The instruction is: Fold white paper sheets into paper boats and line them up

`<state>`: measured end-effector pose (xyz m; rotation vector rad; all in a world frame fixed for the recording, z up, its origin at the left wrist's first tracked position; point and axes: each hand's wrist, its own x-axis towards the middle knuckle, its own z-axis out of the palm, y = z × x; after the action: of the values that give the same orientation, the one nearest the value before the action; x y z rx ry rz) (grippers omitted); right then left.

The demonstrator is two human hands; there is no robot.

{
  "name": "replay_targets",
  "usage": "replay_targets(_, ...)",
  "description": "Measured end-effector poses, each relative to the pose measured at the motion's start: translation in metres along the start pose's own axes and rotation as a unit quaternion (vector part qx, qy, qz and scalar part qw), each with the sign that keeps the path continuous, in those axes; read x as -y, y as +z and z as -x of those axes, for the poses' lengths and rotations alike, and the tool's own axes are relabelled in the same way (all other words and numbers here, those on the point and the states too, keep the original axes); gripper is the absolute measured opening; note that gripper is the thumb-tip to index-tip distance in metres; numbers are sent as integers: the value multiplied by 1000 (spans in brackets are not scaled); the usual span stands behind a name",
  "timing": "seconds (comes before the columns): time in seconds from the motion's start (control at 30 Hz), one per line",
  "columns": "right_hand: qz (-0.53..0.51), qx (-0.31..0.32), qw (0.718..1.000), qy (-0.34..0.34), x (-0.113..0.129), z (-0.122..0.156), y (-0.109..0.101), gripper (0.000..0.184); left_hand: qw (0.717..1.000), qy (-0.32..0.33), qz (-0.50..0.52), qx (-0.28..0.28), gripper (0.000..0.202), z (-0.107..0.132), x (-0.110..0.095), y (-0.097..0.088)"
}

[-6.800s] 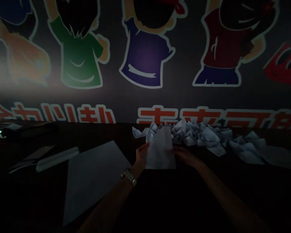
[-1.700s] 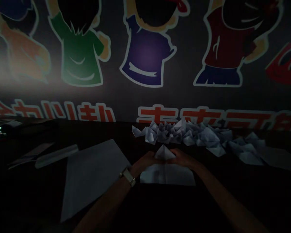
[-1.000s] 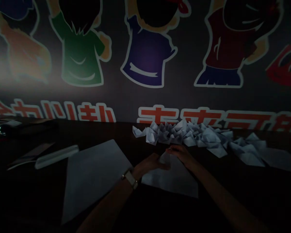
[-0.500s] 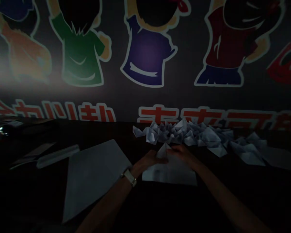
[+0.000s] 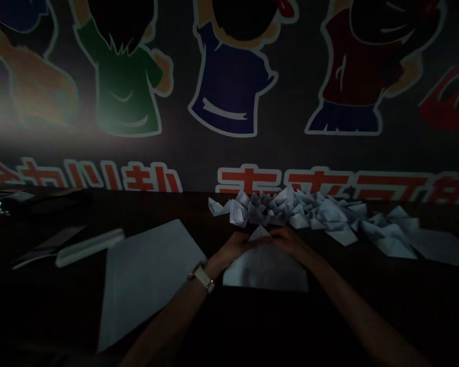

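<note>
A white sheet of paper (image 5: 265, 272), folded to a peak at its far end, lies on the dark table in front of me. My left hand (image 5: 236, 248) grips its upper left side, fingers reaching across just below the peak. From the other side my right hand (image 5: 288, 241) holds the upper right part, and the fingertips of both hands meet near the middle. The exact finger positions are dim. A light-banded watch (image 5: 203, 279) is on my left wrist.
Beyond my hands lies a heap of folded white paper boats (image 5: 296, 210). A stack of plain paper (image 5: 149, 283) is to the left, touching a long pale strip-like object (image 5: 90, 248). More paper (image 5: 443, 247) lies far right. A printed wall (image 5: 214, 153) closes the back.
My left hand's fingers have moved up toward the peak and now meet the right hand's fingers. The paper stays in nearly the same place.
</note>
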<state>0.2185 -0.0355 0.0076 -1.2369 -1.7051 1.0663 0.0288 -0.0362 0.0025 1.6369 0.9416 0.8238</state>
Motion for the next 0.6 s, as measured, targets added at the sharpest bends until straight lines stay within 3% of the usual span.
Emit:
replay_targets(0.3,20,5,1000,-15,-8,-4,4,31,999,6,-11,30,36,2,3,3)
replay_targets(0.47,39,-22,998,-55,-2,-3,6,27,996,61,-7,63,37,6,2,10)
replay_targets(0.6,51,-30,996,-72,-1,-4,7,23,996,34,-26,77,37,10,-5,12)
